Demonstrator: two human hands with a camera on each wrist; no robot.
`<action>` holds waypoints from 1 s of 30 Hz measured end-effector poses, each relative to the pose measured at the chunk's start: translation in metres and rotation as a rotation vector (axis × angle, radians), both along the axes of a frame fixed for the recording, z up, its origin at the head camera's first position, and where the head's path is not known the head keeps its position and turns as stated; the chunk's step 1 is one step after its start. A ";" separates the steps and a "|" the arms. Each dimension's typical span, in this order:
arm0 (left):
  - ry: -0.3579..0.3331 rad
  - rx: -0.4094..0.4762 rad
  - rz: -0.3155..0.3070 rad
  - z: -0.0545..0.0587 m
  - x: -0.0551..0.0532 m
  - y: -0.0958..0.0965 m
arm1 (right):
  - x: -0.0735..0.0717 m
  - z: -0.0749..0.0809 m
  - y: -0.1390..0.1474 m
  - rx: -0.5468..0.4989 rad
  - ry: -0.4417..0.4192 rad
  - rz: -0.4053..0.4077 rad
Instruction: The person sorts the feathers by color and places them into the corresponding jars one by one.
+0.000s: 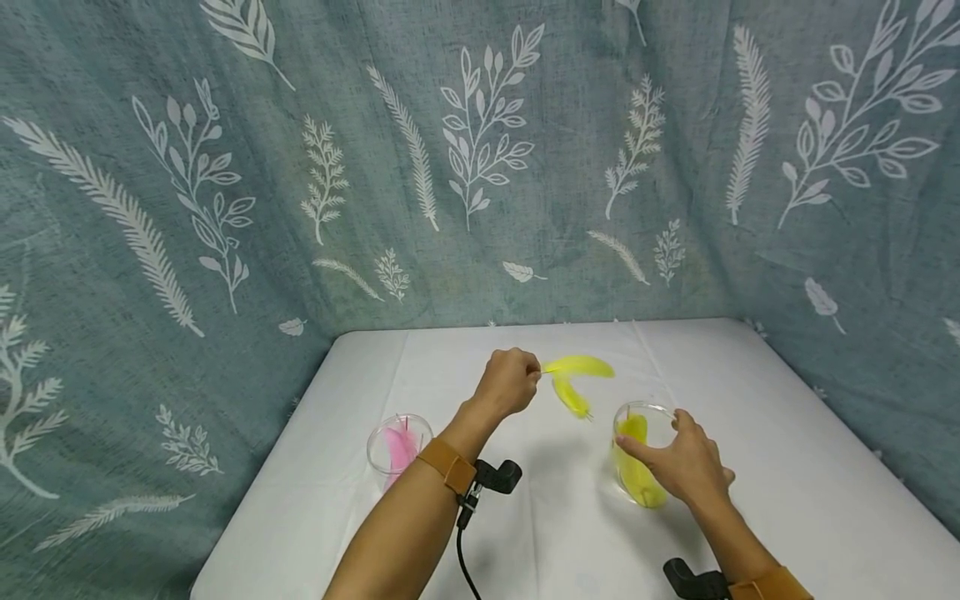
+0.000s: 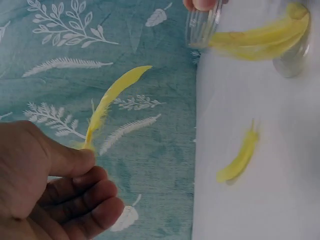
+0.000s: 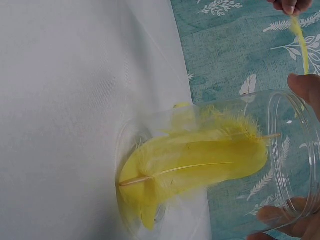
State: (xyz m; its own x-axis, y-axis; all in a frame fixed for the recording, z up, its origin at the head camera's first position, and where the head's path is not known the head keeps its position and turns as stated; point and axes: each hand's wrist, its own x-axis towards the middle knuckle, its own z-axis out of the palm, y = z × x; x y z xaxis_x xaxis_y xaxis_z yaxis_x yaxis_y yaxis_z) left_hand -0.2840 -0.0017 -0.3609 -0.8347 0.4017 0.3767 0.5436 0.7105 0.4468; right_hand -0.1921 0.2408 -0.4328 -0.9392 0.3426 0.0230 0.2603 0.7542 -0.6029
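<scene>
My left hand (image 1: 512, 379) pinches a yellow feather (image 2: 111, 95) by its quill between thumb and forefinger, raised above the table. A second yellow feather (image 2: 241, 157) lies on the white cloth below it. My right hand (image 1: 686, 458) grips the rim of a clear jar (image 3: 240, 107), thumb on one side and fingers on the other. Inside that jar are several yellow feathers (image 3: 200, 157). Left of it, partly behind my left forearm, another clear jar (image 1: 369, 454) contains pink feathers (image 1: 401, 446).
A white cloth covers the table (image 1: 570, 533). Behind it and at the sides hangs a green-blue curtain (image 1: 570, 167) with white leaf prints. A black cable (image 1: 467, 567) runs down from the left wrist camera (image 1: 498, 477).
</scene>
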 end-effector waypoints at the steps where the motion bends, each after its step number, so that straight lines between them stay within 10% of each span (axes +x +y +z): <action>1: 0.000 -0.009 -0.013 0.003 0.001 0.000 | 0.000 0.000 0.000 0.000 0.000 0.001; 11: -0.055 -0.128 -0.154 0.022 0.010 0.009 | -0.001 0.000 0.002 -0.005 -0.008 -0.002; 30: -0.043 -0.290 -0.317 0.021 0.011 0.042 | 0.000 0.000 0.001 -0.008 -0.014 0.000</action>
State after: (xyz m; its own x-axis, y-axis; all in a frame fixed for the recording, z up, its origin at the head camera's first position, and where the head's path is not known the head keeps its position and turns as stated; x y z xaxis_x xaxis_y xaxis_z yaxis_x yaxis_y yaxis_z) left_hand -0.2730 0.0401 -0.3397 -0.6653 0.7251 0.1778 0.7405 0.6107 0.2806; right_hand -0.1919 0.2423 -0.4331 -0.9396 0.3423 0.0069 0.2686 0.7494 -0.6052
